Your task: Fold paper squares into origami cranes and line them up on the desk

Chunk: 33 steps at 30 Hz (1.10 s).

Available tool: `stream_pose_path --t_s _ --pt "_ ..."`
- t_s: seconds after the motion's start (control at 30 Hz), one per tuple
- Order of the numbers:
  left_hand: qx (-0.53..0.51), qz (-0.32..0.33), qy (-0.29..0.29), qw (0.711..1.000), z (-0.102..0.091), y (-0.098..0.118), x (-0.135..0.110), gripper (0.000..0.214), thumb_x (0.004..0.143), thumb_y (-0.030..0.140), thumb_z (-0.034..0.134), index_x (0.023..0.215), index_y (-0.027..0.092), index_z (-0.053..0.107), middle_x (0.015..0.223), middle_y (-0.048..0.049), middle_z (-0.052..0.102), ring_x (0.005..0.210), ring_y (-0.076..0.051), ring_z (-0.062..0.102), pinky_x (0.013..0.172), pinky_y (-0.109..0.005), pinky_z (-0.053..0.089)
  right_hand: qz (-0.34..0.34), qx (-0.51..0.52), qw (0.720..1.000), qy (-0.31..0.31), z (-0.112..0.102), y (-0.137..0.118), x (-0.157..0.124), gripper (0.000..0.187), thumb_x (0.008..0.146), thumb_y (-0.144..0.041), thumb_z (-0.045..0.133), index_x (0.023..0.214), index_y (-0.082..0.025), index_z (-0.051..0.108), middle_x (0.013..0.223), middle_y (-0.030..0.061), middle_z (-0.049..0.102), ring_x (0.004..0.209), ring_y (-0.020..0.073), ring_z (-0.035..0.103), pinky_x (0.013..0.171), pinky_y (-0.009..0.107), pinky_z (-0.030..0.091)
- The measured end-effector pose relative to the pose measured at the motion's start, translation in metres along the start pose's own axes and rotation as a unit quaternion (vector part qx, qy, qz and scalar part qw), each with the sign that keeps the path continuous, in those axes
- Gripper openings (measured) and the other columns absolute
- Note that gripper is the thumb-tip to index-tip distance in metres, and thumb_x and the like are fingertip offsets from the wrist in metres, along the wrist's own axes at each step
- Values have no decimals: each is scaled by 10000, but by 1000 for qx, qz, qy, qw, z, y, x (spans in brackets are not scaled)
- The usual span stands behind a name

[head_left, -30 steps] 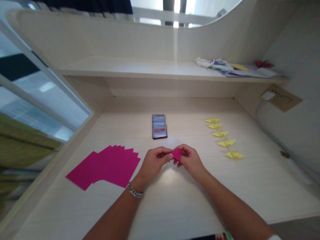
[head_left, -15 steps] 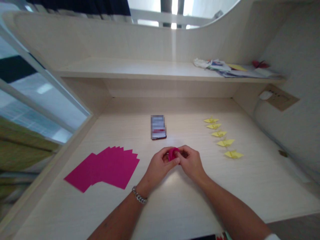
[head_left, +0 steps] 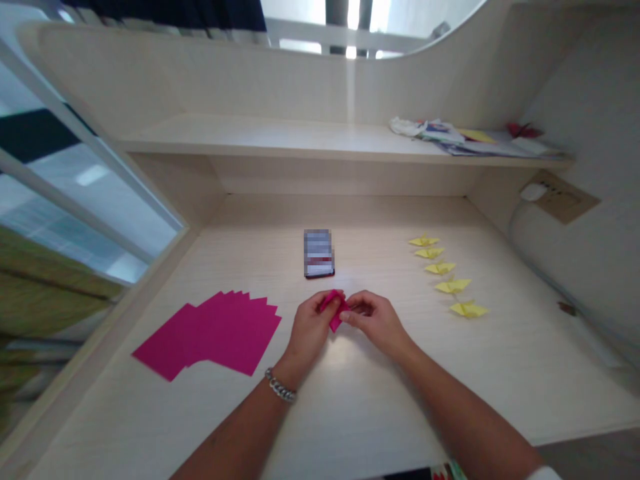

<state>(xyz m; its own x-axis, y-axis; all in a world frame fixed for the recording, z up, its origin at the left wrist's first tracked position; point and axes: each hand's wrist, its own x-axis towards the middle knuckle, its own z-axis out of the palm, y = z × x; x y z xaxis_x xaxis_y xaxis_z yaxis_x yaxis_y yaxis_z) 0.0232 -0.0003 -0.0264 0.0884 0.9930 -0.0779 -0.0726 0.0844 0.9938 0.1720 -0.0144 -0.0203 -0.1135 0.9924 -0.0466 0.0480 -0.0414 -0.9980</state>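
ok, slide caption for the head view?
Left hand and right hand pinch a folded pink paper at the desk; pink sheets left, five yellow figures right.

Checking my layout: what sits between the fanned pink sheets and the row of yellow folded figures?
Head view: left hand and right hand, holding a small folded pink paper; a phone just behind them.

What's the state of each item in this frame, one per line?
folded pink paper: small, pinched between both hands
left hand: closed on the paper
right hand: closed on the paper
pink sheets: unfolded, fanned flat
yellow figures: folded, lined up
phone: lying flat
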Motion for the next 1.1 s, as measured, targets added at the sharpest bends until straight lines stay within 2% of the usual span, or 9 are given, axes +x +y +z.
stream_pose_path --t_s 0.13,0.23,0.33,0.6,0.9,1.1 --pt "-37 -10 -2 999 1 -2 -1 302 764 349 641 980 140 674 982 -110 696 883 -210 643 800 -343 497 -30 -55 998 -13 -3 -2 -2 206 670 -331 733 804 -186 674 824 28 664 747 157 602 687 283 468" --pt "-52 -17 5 998 2 -3 -1 321 761 356 647 994 136 672 963 -107 696 850 -200 644 788 -336 501 -52 -92 994 -27 -4 -3 -3 174 751 -355 659 808 -194 693 895 48 647 825 169 592 706 281 464" --pt "-60 -18 12 998 3 -3 -1 331 748 359 661 988 131 679 945 -101 695 838 -192 640 775 -320 504 -53 -105 993 -27 -4 -2 -3 219 820 -376 570 809 -191 688 849 49 633 785 160 576 670 270 461" --pt "-8 -6 -7 1000 1 -10 -1 354 751 356 661 1040 151 682 973 -96 703 841 -189 647 791 -316 498 -20 -68 997 -34 -3 10 2 286 819 -451 551 778 -180 631 705 10 567 657 135 529 595 249 444" --pt "13 4 -29 999 -2 -9 0 358 770 348 645 1080 170 671 993 -93 706 856 -191 640 800 -322 490 10 -1 999 -53 -5 10 4 313 785 -485 585 796 -173 616 669 -5 545 602 120 504 554 238 431" --pt "29 3 -35 999 -1 -7 -1 367 766 332 645 1089 159 670 983 -98 709 863 -208 642 799 -337 494 14 -17 999 -48 -6 8 4 285 788 -445 599 758 -162 620 646 -5 558 571 111 501 555 239 432"
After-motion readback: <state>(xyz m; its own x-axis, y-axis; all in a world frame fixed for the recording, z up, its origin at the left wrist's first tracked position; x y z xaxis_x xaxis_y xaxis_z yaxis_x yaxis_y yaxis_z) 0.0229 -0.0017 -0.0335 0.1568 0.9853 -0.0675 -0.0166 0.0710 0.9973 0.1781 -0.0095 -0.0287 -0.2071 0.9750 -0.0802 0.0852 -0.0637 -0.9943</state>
